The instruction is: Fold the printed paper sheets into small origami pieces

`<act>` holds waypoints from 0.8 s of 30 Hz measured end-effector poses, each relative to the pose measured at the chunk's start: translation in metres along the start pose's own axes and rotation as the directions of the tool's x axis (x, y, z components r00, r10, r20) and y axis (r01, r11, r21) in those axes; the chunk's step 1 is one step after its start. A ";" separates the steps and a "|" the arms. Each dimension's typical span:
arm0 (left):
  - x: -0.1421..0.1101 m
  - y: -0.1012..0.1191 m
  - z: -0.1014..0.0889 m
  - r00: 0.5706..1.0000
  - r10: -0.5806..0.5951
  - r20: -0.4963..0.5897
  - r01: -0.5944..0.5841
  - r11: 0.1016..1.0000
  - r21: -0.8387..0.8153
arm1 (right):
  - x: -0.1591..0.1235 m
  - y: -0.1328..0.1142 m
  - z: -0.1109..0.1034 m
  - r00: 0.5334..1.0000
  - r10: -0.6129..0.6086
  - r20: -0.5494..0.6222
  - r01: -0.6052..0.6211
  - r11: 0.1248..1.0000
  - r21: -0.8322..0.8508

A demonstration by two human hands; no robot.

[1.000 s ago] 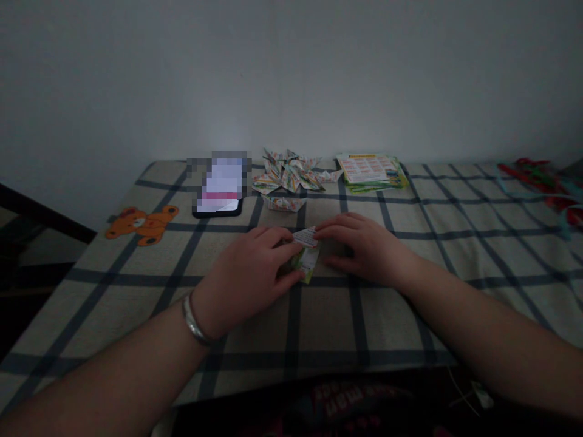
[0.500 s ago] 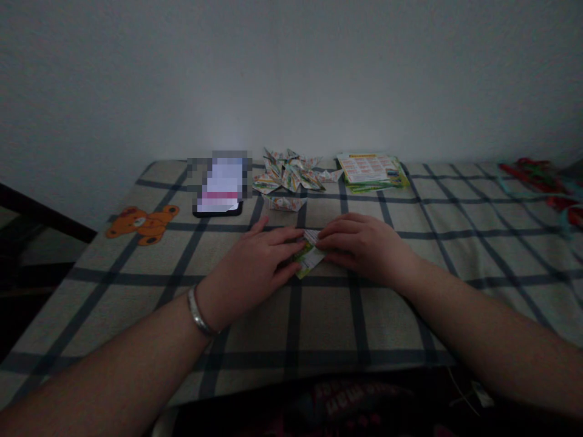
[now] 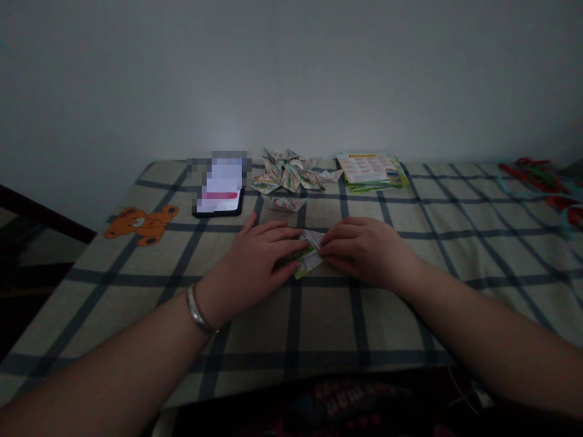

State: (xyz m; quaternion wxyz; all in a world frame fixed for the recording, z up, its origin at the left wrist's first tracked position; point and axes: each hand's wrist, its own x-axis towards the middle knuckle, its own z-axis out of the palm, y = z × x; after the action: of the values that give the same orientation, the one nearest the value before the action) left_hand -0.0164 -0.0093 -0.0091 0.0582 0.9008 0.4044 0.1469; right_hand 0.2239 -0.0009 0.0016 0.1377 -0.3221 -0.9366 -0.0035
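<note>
A small folded piece of printed paper (image 3: 310, 258) lies on the checked tablecloth (image 3: 328, 315) between my hands. My left hand (image 3: 255, 261), with a silver bangle on its wrist, lies flat with fingers stretched out, pressing the paper's left side. My right hand (image 3: 364, 250) rests on the paper's right side, its fingertips pressed down on the fold. Most of the paper is hidden under the fingers.
A heap of folded paper pieces (image 3: 291, 176) lies at the back, a phone (image 3: 219, 194) with a lit screen to its left, a stack of printed sheets (image 3: 371, 171) to its right. An orange bear patch (image 3: 141, 223) marks the cloth. Red and green items (image 3: 542, 179) lie far right.
The raised flap of the paper has been pressed down flat. My left hand's fingers have stretched out over it, and my right hand's fingertips have moved onto the fold.
</note>
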 end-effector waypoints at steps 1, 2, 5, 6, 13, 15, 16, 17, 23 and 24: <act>0.000 -0.001 0.000 1.000 -0.005 0.000 0.005 1.000 -0.011 | 0.000 0.000 0.000 1.000 0.000 0.005 0.000 1.000 -0.001; 0.000 -0.001 0.000 1.000 -0.007 -0.001 0.007 1.000 -0.018 | 0.000 -0.001 0.000 1.000 -0.002 0.009 0.002 1.000 -0.002; 0.001 -0.003 0.000 1.000 0.003 -0.005 -0.003 1.000 -0.031 | 0.000 -0.001 0.000 1.000 -0.013 0.009 0.013 1.000 -0.019; 0.001 -0.004 0.000 1.000 0.008 -0.004 -0.008 0.999 -0.036 | 0.000 -0.001 0.001 1.000 -0.015 0.005 0.015 0.999 -0.029; 0.003 -0.004 0.000 0.999 0.041 0.022 -0.039 0.997 -0.073 | 0.000 -0.001 0.001 1.000 -0.008 0.023 0.009 0.998 -0.059; 0.003 -0.003 -0.001 0.999 0.042 0.015 -0.040 0.997 -0.073 | 0.000 -0.001 0.001 0.999 -0.017 0.028 0.019 0.998 -0.061; 0.002 -0.003 -0.001 0.999 0.041 0.011 -0.040 0.996 -0.075 | -0.001 0.000 0.001 0.999 -0.021 0.028 0.022 0.998 -0.066; 0.002 -0.002 -0.001 0.999 0.041 0.008 -0.040 0.996 -0.079 | -0.001 0.000 0.001 0.999 -0.025 0.026 0.027 0.997 -0.074; 0.002 0.002 -0.002 1.000 0.015 0.009 -0.014 0.991 -0.131 | 0.000 -0.003 0.001 0.998 -0.059 -0.004 0.058 0.990 -0.131; 0.002 0.002 -0.002 1.000 0.007 0.010 -0.005 0.991 -0.137 | 0.001 -0.003 0.000 0.998 -0.056 -0.005 0.055 0.989 -0.136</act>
State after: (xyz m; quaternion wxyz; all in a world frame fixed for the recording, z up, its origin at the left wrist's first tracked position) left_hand -0.0142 -0.0092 -0.0068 0.1214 0.8967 0.3903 0.1696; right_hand 0.2213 -0.0029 0.0016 0.1193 -0.3048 -0.9422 -0.0723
